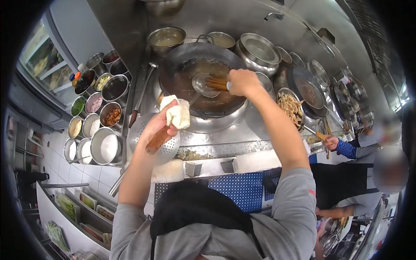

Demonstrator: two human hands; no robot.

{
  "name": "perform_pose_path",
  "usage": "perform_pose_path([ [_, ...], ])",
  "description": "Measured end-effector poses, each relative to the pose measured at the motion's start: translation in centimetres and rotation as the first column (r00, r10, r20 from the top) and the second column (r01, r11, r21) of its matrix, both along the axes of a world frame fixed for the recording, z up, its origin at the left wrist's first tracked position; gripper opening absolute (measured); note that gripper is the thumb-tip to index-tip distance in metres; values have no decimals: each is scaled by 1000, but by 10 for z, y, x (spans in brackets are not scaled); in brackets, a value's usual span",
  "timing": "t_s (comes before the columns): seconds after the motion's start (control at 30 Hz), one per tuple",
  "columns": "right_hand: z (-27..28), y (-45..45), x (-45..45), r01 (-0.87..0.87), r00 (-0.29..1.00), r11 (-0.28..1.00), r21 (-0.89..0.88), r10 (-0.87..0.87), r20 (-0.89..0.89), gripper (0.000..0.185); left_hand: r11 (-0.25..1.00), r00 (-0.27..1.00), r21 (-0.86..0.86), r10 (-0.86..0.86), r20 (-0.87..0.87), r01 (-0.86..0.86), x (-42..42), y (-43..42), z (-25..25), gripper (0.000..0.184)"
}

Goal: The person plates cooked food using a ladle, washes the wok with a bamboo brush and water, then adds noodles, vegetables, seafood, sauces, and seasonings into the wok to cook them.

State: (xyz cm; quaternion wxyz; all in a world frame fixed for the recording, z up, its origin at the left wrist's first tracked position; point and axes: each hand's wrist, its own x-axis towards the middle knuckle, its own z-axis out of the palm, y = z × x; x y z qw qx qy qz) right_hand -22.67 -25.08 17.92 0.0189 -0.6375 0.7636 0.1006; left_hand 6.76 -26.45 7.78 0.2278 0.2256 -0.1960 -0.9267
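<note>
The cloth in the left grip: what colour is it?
The cloth in the left grip is off-white, seen best in the head view.

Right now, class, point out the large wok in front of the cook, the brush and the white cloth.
Large wok (169,73): head view, dark inner wall.
Brush (216,83): head view, brown bristles.
White cloth (178,116): head view, bunched folds.

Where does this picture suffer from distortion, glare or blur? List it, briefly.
Head view: fisheye stretch bends the edges, corners go black; head view: pale glare on the steel wall and counter; head view: round blurs mask two co-workers' heads at right; head view: left hand, right hand and wok stay readable.
</note>
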Motion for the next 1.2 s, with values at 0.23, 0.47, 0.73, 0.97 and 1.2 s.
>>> perform_pose_path([
  [0.23, -86, 12, 22, -86, 995, 996, 9, 86, -53, 21, 841, 884, -502, 66, 462, 199, -6, 15, 21, 40],
  [0.47, -40, 9, 32, -60, 976, 998, 3, 59, -212, 21, 752, 829, -521, -61, 555, 403, 20, -7, 34, 45],
  [0.73, -49, 16, 35, -78, 984, 996, -31, 72, -163, 21, 728, 854, -548, -98, 512, 412, 29, -17, 22, 54],
  [0.97, -16, 7, 63, 111, 980, 994, -13, -112, -165, 31, 978, 980, -168, -93, 176, 123, 18, -11, 24, 38],
  [1.2, -57, -5, 9, 29, 975, 1000, -12, -31, -218, 28, 341, 700, -653, -21, 714, 676, 35, -49, -5, 53],
])
